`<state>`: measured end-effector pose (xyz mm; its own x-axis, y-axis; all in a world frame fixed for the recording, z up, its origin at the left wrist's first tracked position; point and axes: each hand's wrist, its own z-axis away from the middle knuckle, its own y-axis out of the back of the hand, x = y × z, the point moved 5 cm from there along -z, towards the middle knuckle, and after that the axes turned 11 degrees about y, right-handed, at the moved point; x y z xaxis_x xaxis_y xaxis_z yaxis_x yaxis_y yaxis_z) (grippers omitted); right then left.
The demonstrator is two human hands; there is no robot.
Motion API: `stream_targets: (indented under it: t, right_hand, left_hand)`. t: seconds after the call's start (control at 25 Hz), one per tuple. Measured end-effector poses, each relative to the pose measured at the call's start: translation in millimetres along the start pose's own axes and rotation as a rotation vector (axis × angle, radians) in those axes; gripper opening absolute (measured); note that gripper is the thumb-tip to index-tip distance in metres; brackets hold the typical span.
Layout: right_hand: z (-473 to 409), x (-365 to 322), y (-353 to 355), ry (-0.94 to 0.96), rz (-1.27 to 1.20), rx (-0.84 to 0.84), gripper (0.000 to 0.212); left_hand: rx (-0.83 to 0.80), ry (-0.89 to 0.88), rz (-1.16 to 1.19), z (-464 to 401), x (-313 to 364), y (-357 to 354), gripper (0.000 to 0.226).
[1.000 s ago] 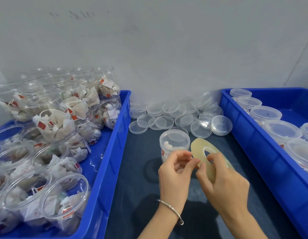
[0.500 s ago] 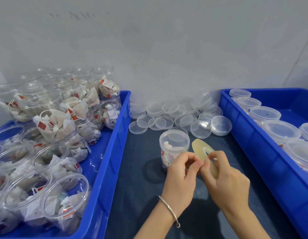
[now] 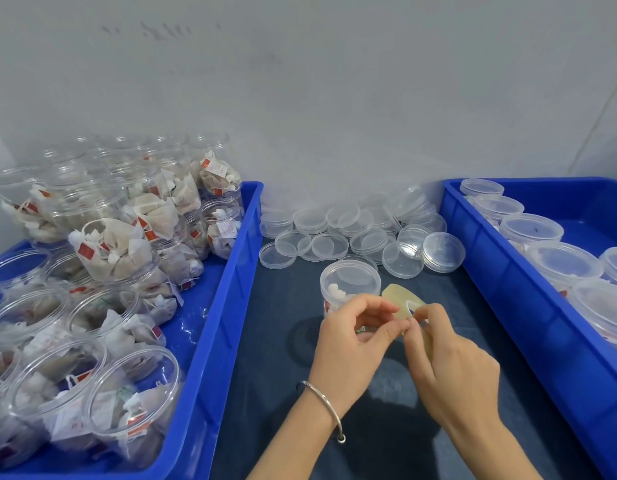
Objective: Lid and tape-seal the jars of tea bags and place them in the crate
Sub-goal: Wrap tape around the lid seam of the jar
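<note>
**Mia:** At 6 o'clock on the dark mat (image 3: 386, 427), what are the 2 hands doing?

**Ben:** Both hands are working on the tape roll (image 3: 402, 303). The right hand (image 3: 452, 372) is holding the roll with bent fingers. The left hand (image 3: 352, 344) is pinching at its edge with thumb and finger pressed together. I think it is picking at the loose end of the tape, but the end is too small to see.

**Mia:** Where is the jar?

**Ben:** The lidded jar (image 3: 348, 285) is standing just behind the hands, near the middle of the mat. Spare lids (image 3: 355, 237) are lying at 12 o'clock. Open jars (image 3: 103, 306) are waiting in the left crate (image 3: 231, 289) at 9 o'clock. Done jars (image 3: 556, 261) are sitting in the right crate (image 3: 501, 289) at 3 o'clock.

**Mia:** Is the jar hard to hold?

**Ben:** I am guessing it is light and smooth, with thin, see-through walls. It may slip or squash if squeezed hard. Holding it round the side, under the lid, looks best.

**Mia:** And the tape?

**Ben:** It is looking thin and sticky. It could fold onto itself, so pulling it slowly seems smart.
</note>
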<state>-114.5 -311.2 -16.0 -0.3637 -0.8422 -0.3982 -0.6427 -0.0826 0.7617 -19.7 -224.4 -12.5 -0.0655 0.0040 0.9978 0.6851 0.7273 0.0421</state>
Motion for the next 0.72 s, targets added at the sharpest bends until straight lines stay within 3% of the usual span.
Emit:
stream_targets:
  t: [0.24, 0.36, 0.52, 0.6, 0.72]
  right_hand:
    - [1, 1, -1, -0.027, -0.039, -0.036, 0.020]
    - [2, 3, 0, -0.030, -0.038, -0.096, 0.028]
    - [4, 1, -2, 0.001, -0.011, -0.110, 0.036]
    - [4, -1, -5, 0.056, -0.165, -0.170, 0.041]
    - [8, -1, -7, 0.088, -0.678, -0.344, 0.056]
  left_hand:
    - [0.027, -0.062, -0.183, -1, 12, 4, 0.009]
    - [-0.014, -0.050, -0.194, -3, 14, 6, 0.013]
    - [0.058, -0.091, -0.286, -4, 16, 8, 0.006]
    - [0.088, -0.213, -0.369, -3, 27, 6, 0.007]
    - [0.170, -0.490, -0.547, -6, 54, 3, 0.006]
